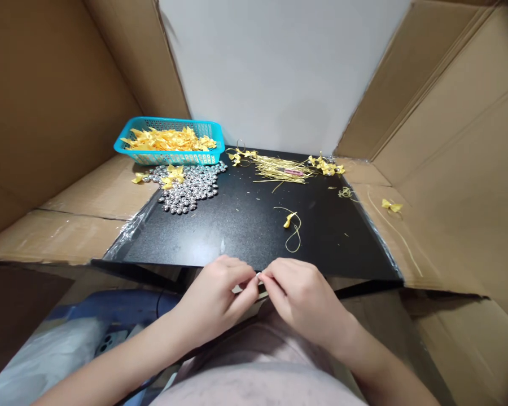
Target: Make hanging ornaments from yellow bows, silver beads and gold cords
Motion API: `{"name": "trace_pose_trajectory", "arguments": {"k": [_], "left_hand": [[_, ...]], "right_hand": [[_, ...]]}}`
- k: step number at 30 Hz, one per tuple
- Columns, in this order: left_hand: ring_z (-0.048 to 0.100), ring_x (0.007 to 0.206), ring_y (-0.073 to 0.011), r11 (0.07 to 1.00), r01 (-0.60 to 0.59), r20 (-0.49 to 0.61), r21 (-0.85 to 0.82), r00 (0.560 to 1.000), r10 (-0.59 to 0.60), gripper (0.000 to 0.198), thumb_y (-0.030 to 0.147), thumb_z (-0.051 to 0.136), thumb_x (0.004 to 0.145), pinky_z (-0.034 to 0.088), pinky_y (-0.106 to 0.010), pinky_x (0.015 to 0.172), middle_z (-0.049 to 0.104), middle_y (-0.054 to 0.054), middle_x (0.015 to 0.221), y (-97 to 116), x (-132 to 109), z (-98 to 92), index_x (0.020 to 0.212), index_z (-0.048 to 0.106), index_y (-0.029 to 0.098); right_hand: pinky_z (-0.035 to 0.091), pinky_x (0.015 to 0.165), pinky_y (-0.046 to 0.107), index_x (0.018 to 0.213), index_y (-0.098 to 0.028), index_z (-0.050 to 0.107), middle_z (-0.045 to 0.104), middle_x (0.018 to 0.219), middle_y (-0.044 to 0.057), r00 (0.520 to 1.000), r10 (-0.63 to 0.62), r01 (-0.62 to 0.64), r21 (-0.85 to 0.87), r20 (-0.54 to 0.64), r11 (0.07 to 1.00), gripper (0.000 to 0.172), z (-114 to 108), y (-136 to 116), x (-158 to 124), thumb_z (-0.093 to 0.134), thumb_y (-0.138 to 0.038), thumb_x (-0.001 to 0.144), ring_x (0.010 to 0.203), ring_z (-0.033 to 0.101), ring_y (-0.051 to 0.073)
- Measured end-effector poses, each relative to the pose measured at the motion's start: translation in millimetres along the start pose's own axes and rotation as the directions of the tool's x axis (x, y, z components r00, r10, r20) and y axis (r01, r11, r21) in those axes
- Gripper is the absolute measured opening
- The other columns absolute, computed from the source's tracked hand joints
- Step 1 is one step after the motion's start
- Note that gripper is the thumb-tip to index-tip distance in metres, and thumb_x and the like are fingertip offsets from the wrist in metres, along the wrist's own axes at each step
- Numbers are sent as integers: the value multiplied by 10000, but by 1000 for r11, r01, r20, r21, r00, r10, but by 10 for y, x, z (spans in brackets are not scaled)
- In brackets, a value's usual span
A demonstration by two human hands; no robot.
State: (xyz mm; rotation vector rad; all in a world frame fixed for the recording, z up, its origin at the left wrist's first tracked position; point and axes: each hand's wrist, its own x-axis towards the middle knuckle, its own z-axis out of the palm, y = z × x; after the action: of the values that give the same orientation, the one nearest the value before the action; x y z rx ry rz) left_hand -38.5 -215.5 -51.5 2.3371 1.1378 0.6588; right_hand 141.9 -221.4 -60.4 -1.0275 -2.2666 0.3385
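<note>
My left hand (226, 285) and my right hand (298, 290) meet at the table's front edge, fingertips pinched together. Between them shows a tiny whitish thing (259, 276), too small to make out and mostly covered by the fingers. Just beyond my hands on the black table (237, 231) lies a yellow ribbon bow (289, 220) with a looped gold cord (298, 239). Farther off is a pile of gold cords (275, 168), with a pink tool (294, 172) on top. Many small silver bells (195, 189) lie spread to the left.
A blue basket (169, 157) full of yellow bows stands at the back left. Bows with silver bells (325, 165) sit at the back right, near a tangled cord (346, 193). A lone bow (392, 206) rests on the right cardboard ledge. Cardboard walls (457, 118) flank both sides.
</note>
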Motion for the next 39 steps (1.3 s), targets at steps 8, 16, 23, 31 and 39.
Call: {"name": "trace_pose_trajectory", "arguments": {"k": [8, 16, 23, 31, 39], "left_hand": [[455, 521, -113, 971, 155, -141, -183, 973, -182, 343, 247, 424, 954, 348, -227, 555, 514, 22, 557, 72, -21, 138, 633, 521, 173], [485, 632, -126, 889, 150, -41, -432, 982, -185, 315, 293, 419, 972, 390, -221, 621, 554, 10, 669, 35, -34, 127, 727, 567, 163], [532, 617, -121, 804, 141, -68, -577, 973, -219, 346, 298, 433, 974, 417, -212, 614, 580, 8, 635, -88, -93, 154, 695, 583, 159], [418, 523, -93, 896, -107, -101, -431, 992, 69, 372, 217, 442, 966, 333, -216, 540, 448, 40, 540, -174, -98, 160, 600, 485, 174], [589, 701, -165, 840, -53, 203, -540, 960, 192, 447, 486, 442, 953, 476, -246, 694, 629, -25, 655, -399, -94, 212, 695, 682, 210]], "right_hand": [[484, 583, 312, 972, -46, 652, 648, 683, 88, 954, -74, -11, -279, -292, 960, 245, 189, -229, -43, 408, -67, 955, 620, 600, 185], [490, 564, 347, 1076, 41, 647, 644, 713, 134, 981, -107, 33, -398, -165, 917, 303, 229, -276, -140, 405, -43, 914, 640, 564, 218], [477, 648, 296, 1114, -115, 651, 636, 788, 48, 997, 43, -26, 237, -69, 971, 260, 38, -102, -123, 458, -129, 940, 692, 553, 161], [428, 650, 228, 811, -174, 586, 566, 736, -2, 990, 72, -129, 544, 124, 829, 283, 20, 102, -54, 478, -381, 970, 670, 525, 113], [506, 677, 202, 722, -186, 631, 677, 691, 16, 995, -93, 90, 509, -20, 856, 423, 174, 299, -208, 428, -450, 982, 628, 627, 101]]}}
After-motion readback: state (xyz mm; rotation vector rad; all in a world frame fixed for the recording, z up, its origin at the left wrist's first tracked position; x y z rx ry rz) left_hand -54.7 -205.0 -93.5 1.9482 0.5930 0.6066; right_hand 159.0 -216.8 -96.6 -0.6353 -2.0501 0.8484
